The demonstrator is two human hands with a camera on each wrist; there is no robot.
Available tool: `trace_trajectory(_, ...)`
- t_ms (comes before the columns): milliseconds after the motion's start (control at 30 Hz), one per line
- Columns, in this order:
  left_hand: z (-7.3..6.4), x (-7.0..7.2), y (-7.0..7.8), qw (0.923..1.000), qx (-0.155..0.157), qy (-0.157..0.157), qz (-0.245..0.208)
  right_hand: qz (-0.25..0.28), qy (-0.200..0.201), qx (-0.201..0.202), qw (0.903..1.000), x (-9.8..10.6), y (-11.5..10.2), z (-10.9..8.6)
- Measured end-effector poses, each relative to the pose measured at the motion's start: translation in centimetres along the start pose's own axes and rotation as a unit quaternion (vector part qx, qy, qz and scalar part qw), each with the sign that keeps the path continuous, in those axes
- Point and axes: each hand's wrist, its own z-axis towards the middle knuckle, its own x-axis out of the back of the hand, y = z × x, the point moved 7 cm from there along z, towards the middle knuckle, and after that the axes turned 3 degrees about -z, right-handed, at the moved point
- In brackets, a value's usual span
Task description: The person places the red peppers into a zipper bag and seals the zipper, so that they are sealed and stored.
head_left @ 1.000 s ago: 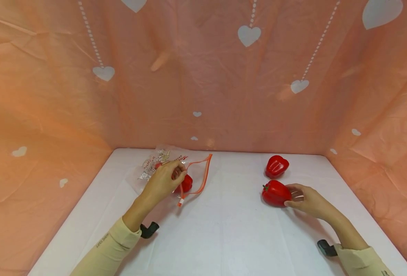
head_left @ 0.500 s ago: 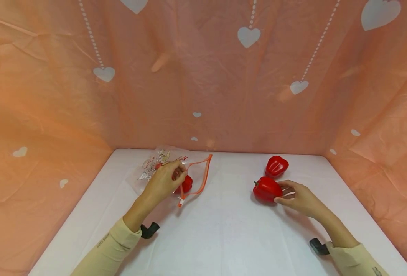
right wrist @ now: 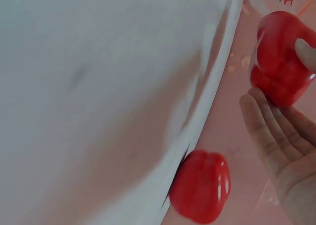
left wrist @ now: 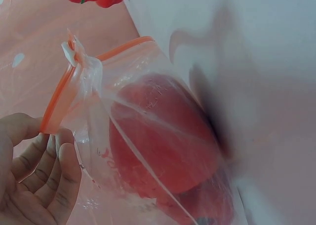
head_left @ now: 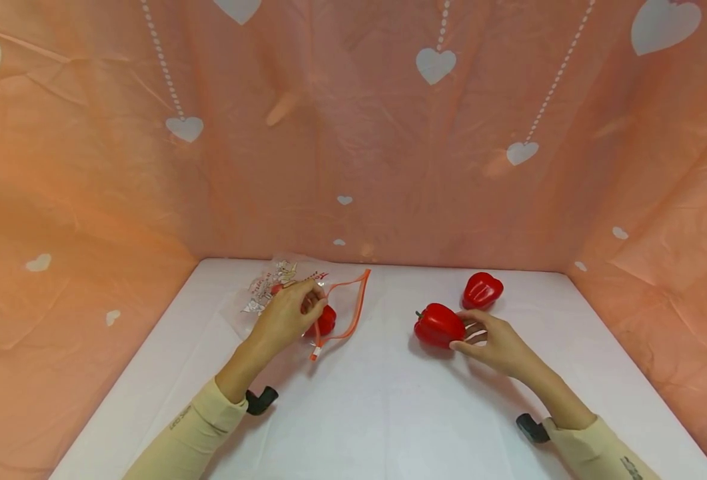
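Note:
My left hand [head_left: 287, 312] pinches the orange zip edge [left wrist: 58, 99] of a clear plastic bag [head_left: 344, 303] between thumb and fingers. The bag's mouth gapes to the right, and red bell peppers [left wrist: 163, 136] show through its film. In my right hand [head_left: 497, 341] a red bell pepper [head_left: 440, 325] with a green stem is gripped from its right side, thumb in front and fingers behind; its shadow falls on the table below. Another red bell pepper [head_left: 482, 291] lies on the table behind the right hand, also visible low in the right wrist view [right wrist: 200, 186].
The white-covered table [head_left: 383, 413] reaches back to an orange curtain [head_left: 377, 167] printed with white hearts, which also encloses both sides. A dark wrist mount [head_left: 262, 401] sticks out beside the left cuff, and another dark mount [head_left: 533, 428] beside the right cuff.
My right hand has carried the bell pepper leftward, toward the bag. The left hand stays in place at the bag's edge, and the other loose pepper has not moved.

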Motion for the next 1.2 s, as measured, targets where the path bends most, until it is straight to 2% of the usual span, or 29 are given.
trace_trajectory(467,0.0,-0.1,0.1,1.0000,0.004,-0.001,-0.002,0.028,0.002,0.022,0.9994,-2.2,-2.6,2.0)
trace_trajectory(667,0.0,-0.1,-0.1,1.0000,0.007,0.001,-0.001,0.052,-0.009,0.025,0.9983,-3.6,-3.9,2.9)
trace_trajectory(1200,0.1,-0.1,-0.1,1.0000,-0.002,0.003,0.004,0.064,-0.037,0.031,0.9968,-6.8,-6.9,5.7)
